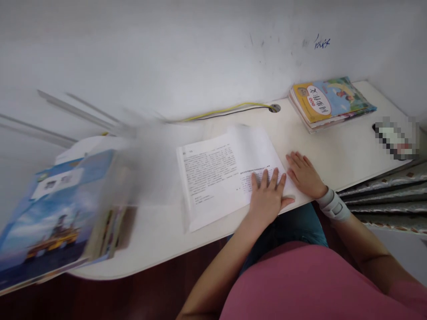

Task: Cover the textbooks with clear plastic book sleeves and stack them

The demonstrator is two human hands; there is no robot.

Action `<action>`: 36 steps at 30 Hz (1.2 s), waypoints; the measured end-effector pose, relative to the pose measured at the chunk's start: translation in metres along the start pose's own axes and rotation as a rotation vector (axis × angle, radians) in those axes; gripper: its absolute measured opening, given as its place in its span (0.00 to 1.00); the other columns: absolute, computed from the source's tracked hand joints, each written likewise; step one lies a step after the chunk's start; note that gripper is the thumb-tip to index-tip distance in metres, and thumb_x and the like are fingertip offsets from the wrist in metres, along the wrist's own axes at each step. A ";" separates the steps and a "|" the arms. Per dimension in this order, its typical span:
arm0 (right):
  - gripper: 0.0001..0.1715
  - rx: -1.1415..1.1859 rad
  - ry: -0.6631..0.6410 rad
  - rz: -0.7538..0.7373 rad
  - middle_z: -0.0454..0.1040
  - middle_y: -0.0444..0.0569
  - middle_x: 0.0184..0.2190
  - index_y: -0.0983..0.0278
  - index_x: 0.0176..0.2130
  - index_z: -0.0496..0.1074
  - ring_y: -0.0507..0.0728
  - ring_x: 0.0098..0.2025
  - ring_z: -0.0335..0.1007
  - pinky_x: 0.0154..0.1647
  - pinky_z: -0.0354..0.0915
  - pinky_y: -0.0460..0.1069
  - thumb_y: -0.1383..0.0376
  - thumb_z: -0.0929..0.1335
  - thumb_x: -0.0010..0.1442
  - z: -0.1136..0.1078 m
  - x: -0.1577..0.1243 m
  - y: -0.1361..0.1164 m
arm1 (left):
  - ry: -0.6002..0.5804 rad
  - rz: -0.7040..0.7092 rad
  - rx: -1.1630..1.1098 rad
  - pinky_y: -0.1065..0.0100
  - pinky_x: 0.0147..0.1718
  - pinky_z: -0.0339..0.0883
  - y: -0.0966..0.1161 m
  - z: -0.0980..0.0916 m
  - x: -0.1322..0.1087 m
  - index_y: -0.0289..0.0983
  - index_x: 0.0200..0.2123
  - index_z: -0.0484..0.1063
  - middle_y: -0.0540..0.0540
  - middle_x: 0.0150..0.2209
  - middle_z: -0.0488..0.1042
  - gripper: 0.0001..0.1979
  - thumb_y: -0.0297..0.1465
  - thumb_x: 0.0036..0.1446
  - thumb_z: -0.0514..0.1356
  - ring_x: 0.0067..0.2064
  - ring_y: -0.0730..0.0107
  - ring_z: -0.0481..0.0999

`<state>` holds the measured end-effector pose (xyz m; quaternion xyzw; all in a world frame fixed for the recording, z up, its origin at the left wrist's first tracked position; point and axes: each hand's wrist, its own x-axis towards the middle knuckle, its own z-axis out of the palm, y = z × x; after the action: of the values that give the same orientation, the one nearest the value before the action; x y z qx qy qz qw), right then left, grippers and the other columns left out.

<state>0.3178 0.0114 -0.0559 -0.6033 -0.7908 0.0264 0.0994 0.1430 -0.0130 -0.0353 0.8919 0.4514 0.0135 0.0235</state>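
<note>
An open book (213,178) with printed text lies on the white desk (156,240). My left hand (268,195) rests flat on the lower part of its right page, fingers spread. Just right of the book, my right hand (305,175) lies palm down on the desktop with its fingers stretched out. A grey band (333,204) is round my right wrist. Neither hand grips anything. The upper middle of the book's pages looks blurred.
A stack of books (63,218) sits at the desk's left end, partly smeared. At the back right lies another stack of books (333,100). A pixelated phone-like object (395,140) is near the right edge. Yellow and black cables (230,111) run to a desk hole (275,108).
</note>
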 end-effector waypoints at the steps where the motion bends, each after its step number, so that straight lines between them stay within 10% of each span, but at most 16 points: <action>1: 0.31 -0.016 0.008 -0.002 0.57 0.62 0.64 0.72 0.64 0.55 0.64 0.67 0.48 0.65 0.49 0.60 0.61 0.53 0.67 0.000 0.000 -0.001 | -0.004 0.005 0.006 0.32 0.58 0.45 0.003 -0.001 -0.002 0.40 0.64 0.57 0.38 0.65 0.56 0.36 0.54 0.59 0.47 0.64 0.38 0.55; 7: 0.33 -0.087 0.025 -0.021 0.56 0.65 0.64 0.71 0.64 0.57 0.66 0.67 0.49 0.64 0.49 0.61 0.56 0.55 0.67 0.001 -0.001 -0.003 | -0.036 0.037 0.011 0.42 0.60 0.52 0.011 -0.004 -0.013 0.31 0.64 0.57 0.35 0.65 0.57 0.39 0.54 0.60 0.44 0.64 0.38 0.55; 14: 0.32 -0.124 0.048 -0.068 0.55 0.66 0.64 0.67 0.62 0.61 0.68 0.66 0.50 0.62 0.51 0.63 0.52 0.56 0.66 0.005 -0.002 0.000 | -0.117 0.260 -0.012 0.59 0.57 0.58 -0.037 -0.021 0.014 0.30 0.61 0.60 0.34 0.63 0.60 0.25 0.38 0.67 0.44 0.62 0.58 0.64; 25: 0.31 -0.141 0.071 -0.073 0.57 0.66 0.63 0.66 0.61 0.62 0.68 0.65 0.52 0.62 0.52 0.62 0.53 0.59 0.65 0.007 -0.002 -0.001 | -0.327 0.159 0.048 0.42 0.63 0.37 -0.073 -0.033 0.079 0.25 0.66 0.48 0.26 0.67 0.46 0.45 0.55 0.58 0.48 0.68 0.47 0.46; 36: 0.32 -0.022 0.024 -0.068 0.55 0.65 0.65 0.66 0.62 0.61 0.67 0.67 0.48 0.63 0.51 0.64 0.51 0.57 0.66 0.003 -0.002 0.000 | -0.188 0.196 -0.056 0.44 0.63 0.38 -0.065 -0.025 0.085 0.30 0.68 0.40 0.30 0.67 0.48 0.45 0.55 0.58 0.47 0.68 0.50 0.46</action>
<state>0.3177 0.0094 -0.0596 -0.5776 -0.8097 0.0072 0.1031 0.1398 0.0945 -0.0140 0.9280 0.3574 -0.0553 0.0893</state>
